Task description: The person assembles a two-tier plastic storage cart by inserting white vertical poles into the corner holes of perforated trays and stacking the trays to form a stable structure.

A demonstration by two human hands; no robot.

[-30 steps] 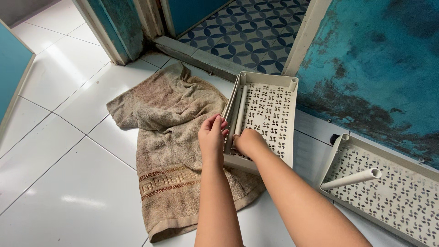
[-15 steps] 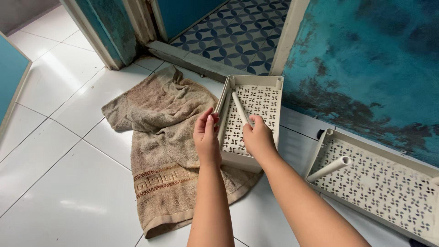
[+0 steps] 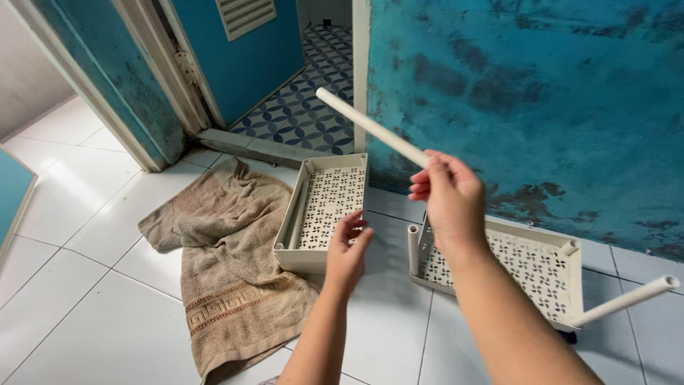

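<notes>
Near the frame's centre, the right hand (image 3: 451, 201) grips a cream plastic tube (image 3: 370, 127), lifted and slanting toward the upper left. The left hand (image 3: 347, 249) hovers open, fingers loose, just over the near rim of a perforated cream tray (image 3: 324, 207) lying partly on a brown towel (image 3: 224, 264). A second tray (image 3: 531, 267) sits at lower right.

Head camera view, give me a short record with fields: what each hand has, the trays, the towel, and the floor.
left hand: open, at the near edge of the left tray
right hand: holds a cream tube raised in the air
left tray: perforated, cream, partly on the towel, one loose tube inside
right tray: perforated, tubes standing in its corners
towel: brown, crumpled, patterned border
floor: white tiles
wall: worn teal paint
</notes>
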